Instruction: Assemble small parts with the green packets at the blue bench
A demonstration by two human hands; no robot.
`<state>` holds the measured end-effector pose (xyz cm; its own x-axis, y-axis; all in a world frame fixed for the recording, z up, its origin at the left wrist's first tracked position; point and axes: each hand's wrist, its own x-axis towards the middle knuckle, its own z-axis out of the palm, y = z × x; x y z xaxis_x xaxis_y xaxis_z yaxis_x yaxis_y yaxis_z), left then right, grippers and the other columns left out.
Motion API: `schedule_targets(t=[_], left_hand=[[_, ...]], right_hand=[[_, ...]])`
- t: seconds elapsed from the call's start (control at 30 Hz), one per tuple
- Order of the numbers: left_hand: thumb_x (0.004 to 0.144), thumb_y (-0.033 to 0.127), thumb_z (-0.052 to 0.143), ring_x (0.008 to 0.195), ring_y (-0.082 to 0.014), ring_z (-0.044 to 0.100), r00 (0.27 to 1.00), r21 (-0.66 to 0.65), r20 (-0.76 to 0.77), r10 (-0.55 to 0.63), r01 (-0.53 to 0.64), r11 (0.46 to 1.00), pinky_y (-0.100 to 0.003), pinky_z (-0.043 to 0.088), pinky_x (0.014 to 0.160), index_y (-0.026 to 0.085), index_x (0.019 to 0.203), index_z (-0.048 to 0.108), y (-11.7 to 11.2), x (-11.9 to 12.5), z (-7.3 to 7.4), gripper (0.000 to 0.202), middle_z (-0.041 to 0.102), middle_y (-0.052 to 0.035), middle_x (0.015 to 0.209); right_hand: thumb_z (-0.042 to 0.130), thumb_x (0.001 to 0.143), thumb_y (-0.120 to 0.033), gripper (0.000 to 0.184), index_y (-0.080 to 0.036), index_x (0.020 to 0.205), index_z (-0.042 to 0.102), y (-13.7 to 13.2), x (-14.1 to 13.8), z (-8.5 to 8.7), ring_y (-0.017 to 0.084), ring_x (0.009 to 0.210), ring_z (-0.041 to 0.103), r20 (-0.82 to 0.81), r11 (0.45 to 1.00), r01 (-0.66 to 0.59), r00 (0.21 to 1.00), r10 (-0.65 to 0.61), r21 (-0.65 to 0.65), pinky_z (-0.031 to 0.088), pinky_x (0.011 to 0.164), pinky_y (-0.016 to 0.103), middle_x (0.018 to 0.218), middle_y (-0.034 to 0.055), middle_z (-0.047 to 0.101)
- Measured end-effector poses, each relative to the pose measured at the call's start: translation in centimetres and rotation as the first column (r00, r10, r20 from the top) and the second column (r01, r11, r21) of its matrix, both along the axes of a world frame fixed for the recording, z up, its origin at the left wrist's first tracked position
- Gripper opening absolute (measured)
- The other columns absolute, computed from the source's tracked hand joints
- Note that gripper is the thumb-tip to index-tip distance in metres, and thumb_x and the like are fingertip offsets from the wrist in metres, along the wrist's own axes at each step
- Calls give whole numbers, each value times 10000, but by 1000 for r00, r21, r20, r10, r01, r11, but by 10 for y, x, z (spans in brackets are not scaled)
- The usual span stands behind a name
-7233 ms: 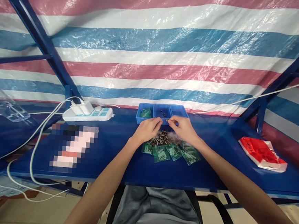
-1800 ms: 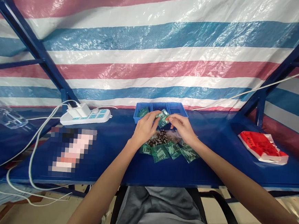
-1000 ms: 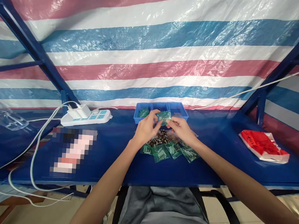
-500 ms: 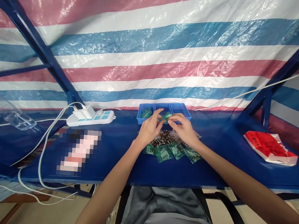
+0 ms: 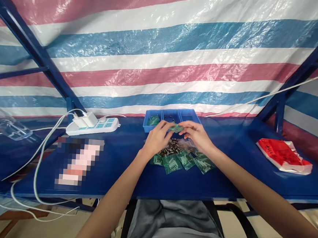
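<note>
A small green plastic bag (image 5: 176, 128) is pinched between my two hands, just in front of a blue divided tray (image 5: 148, 128). My left hand (image 5: 159, 135) grips its left end, and my right hand (image 5: 195, 135) has the other end between thumb and fingers. What the bag holds is too small to make out. Under my hands lies a heap of small brown and metallic cylindrical parts (image 5: 173, 148). Several filled green bags (image 5: 172, 164) are spread along the near side of the heap, with pale slim pieces showing inside.
At the left a white power strip (image 5: 93, 127) carries plugged-in adapters, and white cables (image 5: 40, 161) loop over the table edge. A clear plastic object (image 5: 16, 128) is at far left. To the right lies a red and white box (image 5: 284, 156). Blue frame bars (image 5: 35, 45) slant on both sides.
Both hands keep hold of the green bag, which is now stretched flatter between them. My left fingers have folded down over it. The whole view has shifted slightly.
</note>
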<state>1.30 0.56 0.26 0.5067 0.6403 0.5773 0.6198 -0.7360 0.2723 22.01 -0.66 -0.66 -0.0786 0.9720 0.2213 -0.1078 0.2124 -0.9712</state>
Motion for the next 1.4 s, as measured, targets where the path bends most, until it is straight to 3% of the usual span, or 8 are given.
schedule_targets(t=[0.17, 0.37, 0.57, 0.8, 1.0, 1.17, 1.3, 1.4], left_hand=[[1049, 337, 465, 988, -203, 654, 991, 14, 117, 69, -71, 997, -299, 518, 800, 193, 1120, 628, 4, -3, 1, 229, 624, -94, 1111], [1029, 298, 504, 808, -183, 645, 986, -99, 151, 66, -52, 994, -280, 498, 696, 210, 1335, 491, 6, 4, -11, 319, 634, -26, 898], [975, 306, 600, 835, -153, 630, 987, -25, 163, -6, 10, 1000, -277, 546, 666, 253, 1393, 466, 0, 7, -10, 442, 533, -92, 1227], [986, 297, 589, 1012, -217, 665, 989, 66, 88, -120, 114, 991, -351, 622, 719, 235, 1180, 625, 3, 8, -16, 207, 422, -127, 1456], [1048, 231, 448, 1044, -200, 692, 976, 137, 172, -137, 114, 984, -375, 637, 835, 220, 1185, 653, 7, 8, -18, 246, 520, -115, 1455], [1032, 245, 499, 1119, -211, 681, 936, 163, 351, 29, -92, 982, -385, 597, 972, 214, 1074, 720, 14, -13, 0, 227, 692, -74, 1234], [995, 265, 545, 1030, -209, 695, 865, 57, 449, 222, -276, 959, -376, 606, 914, 197, 1066, 726, 33, -34, -1, 206, 687, -86, 1207], [931, 207, 590, 1111, -280, 657, 884, 14, 322, 339, -362, 932, -473, 544, 1004, 185, 1044, 724, 46, -43, -13, 176, 674, -125, 1195]], right_hand=[[632, 861, -328, 299, -197, 1124, 680, -4, -6, 4, 184, 788, 704, 141, 998, -46, 989, 40, 37, 503, 564, 253, 1031, 89, 751], [623, 885, -422, 271, -200, 1040, 640, 2, -4, -7, 214, 810, 687, 287, 998, -14, 958, -6, 68, 513, 554, 268, 893, 59, 688], [646, 853, -474, 268, -209, 840, 609, 2, -3, -5, 197, 733, 638, 258, 998, 54, 964, -59, 26, 499, 536, 277, 799, 23, 608], [684, 836, -522, 320, -206, 827, 639, 4, -1, -4, 149, 593, 565, 160, 994, 62, 984, -75, 85, 499, 547, 282, 675, -11, 589], [693, 858, -467, 308, -212, 1028, 670, 2, -1, -1, 185, 728, 666, 117, 991, 46, 991, -61, 129, 515, 553, 272, 811, 24, 680], [628, 916, -376, 415, -245, 1308, 594, -4, -5, 2, 238, 916, 730, 228, 998, -52, 973, 44, 29, 575, 600, 306, 1128, 103, 735], [567, 954, -312, 249, -233, 1143, 709, -6, -7, -3, 255, 930, 718, 535, 984, -43, 843, -57, 171, 576, 712, 362, 1081, 104, 759], [543, 959, -249, 224, -231, 1013, 759, -7, -9, -7, 269, 929, 700, 698, 954, -102, 704, -132, 283, 549, 789, 398, 1062, 93, 766]])
